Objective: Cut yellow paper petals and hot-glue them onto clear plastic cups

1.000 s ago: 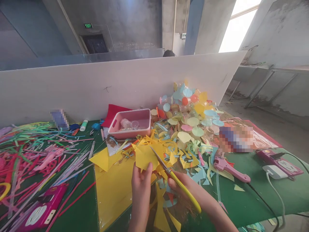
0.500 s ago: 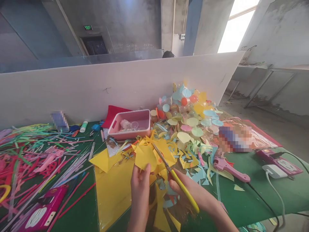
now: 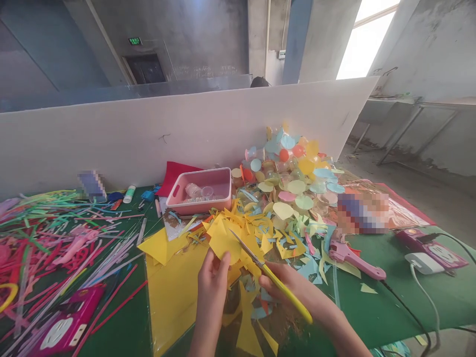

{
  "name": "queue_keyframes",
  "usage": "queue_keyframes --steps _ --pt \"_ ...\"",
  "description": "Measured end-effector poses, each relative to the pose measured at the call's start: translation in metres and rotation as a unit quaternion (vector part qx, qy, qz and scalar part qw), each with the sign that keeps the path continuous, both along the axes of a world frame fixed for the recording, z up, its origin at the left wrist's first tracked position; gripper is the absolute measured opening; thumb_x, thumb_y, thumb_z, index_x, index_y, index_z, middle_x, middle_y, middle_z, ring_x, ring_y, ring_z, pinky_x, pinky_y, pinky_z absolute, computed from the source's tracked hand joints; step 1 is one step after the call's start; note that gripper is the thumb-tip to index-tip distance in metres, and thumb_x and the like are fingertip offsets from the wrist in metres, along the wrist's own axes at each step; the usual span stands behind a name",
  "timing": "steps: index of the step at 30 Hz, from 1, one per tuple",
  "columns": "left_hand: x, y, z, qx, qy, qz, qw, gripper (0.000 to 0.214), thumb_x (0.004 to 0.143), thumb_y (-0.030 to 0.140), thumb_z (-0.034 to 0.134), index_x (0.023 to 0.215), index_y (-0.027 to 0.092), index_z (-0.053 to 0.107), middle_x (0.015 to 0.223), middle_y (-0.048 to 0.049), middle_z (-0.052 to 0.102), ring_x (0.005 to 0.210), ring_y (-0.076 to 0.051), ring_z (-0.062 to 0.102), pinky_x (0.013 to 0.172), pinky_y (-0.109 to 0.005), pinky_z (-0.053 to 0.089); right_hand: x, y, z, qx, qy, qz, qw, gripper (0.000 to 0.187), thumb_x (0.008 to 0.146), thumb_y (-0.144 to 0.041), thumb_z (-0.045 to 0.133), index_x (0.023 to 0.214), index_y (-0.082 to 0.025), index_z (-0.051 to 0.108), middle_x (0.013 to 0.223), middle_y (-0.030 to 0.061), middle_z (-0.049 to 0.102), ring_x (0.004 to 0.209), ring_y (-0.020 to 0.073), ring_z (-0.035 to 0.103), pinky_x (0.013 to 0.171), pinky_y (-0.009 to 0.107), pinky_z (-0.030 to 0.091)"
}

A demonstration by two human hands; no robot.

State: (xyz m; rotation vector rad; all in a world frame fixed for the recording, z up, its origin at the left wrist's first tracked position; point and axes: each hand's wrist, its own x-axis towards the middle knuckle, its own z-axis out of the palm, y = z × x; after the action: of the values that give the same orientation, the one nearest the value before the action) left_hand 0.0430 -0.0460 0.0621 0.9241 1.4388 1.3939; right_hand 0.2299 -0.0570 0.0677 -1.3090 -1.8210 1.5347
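Observation:
Pinched between the thumb and fingers of my left hand [image 3: 214, 272] is a piece of yellow paper [image 3: 224, 242], its right side partly rounded. My right hand [image 3: 286, 282] is closed on yellow-handled scissors [image 3: 284, 290], whose blades point up and left to the paper's right edge. How far apart the blades are I cannot tell. Beneath and behind both hands lies a heap of yellow paper scraps [image 3: 260, 228]. A large yellow sheet [image 3: 173, 302] lies flat left of my left hand.
A pink bin [image 3: 203, 205] holding clear plastic cups stands behind the scraps. Cups with coloured paper discs [image 3: 296, 187] are piled at the back right. A pink glue gun [image 3: 357, 260] with a cord lies right. Colourful strips [image 3: 74, 248] and a magenta power strip [image 3: 67, 322] cover the left.
The yellow paper has turned a little in my left hand, which has shifted slightly left. The scissors have moved slightly down and right with my right hand.

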Motion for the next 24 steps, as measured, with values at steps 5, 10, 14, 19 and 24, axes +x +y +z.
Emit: queue_keyframes --steps 5,10,14,19,24 --pt "0.002 -0.002 -0.001 -0.013 0.004 -0.012 1.0 0.057 0.076 0.053 0.069 0.121 0.02 0.063 0.109 -0.0103 0.072 0.078 -0.021 0.07 0.062 -0.027 0.056 -0.006 0.0 -0.003 -0.002 -0.008 -0.02 1.0 0.06 0.086 -0.079 0.039 0.071 -0.021 0.039 0.063 -0.0049 0.037 0.054 0.0103 0.041 0.05 0.021 0.031" --pt "0.01 -0.004 0.0 -0.007 -0.089 0.0 0.996 0.066 0.076 0.048 0.072 0.135 0.027 0.051 0.127 -0.0094 0.065 0.085 -0.02 0.072 0.062 -0.026 0.059 -0.012 -0.001 -0.009 -0.009 0.004 -0.034 0.999 0.061 0.087 -0.08 0.037 0.071 -0.021 0.039 0.06 -0.0047 0.042 0.052 0.0094 0.036 0.05 0.022 0.03" --pt "0.011 -0.003 -0.001 0.007 -0.127 0.014 0.992 0.064 0.076 0.045 0.073 0.135 0.028 0.053 0.129 -0.0081 0.064 0.089 -0.02 0.071 0.066 -0.027 0.06 -0.015 -0.003 -0.013 0.003 -0.014 -0.051 0.999 0.061 0.086 -0.079 0.039 0.067 -0.021 0.036 0.057 -0.0051 0.039 0.052 0.0092 0.033 0.05 0.023 0.027" --pt "0.008 -0.001 0.0 0.017 -0.12 0.023 0.992 0.063 0.077 0.045 0.072 0.135 0.027 0.054 0.131 -0.0096 0.063 0.086 -0.02 0.071 0.066 -0.026 0.059 -0.023 -0.003 -0.02 -0.005 -0.025 -0.084 0.996 0.065 0.08 -0.083 0.044 0.062 -0.022 0.032 0.055 -0.006 0.032 0.051 0.0082 0.026 0.047 0.023 0.02" --pt "0.007 -0.003 0.002 -0.001 -0.1 0.039 0.994 0.061 0.078 0.045 0.07 0.135 0.027 0.056 0.126 -0.0094 0.066 0.083 -0.02 0.072 0.066 -0.026 0.058 -0.02 -0.002 -0.023 -0.031 0.012 -0.101 0.994 0.065 0.079 -0.085 0.041 0.065 -0.022 0.034 0.053 -0.0074 0.031 0.048 0.0085 0.032 0.046 0.023 0.023"
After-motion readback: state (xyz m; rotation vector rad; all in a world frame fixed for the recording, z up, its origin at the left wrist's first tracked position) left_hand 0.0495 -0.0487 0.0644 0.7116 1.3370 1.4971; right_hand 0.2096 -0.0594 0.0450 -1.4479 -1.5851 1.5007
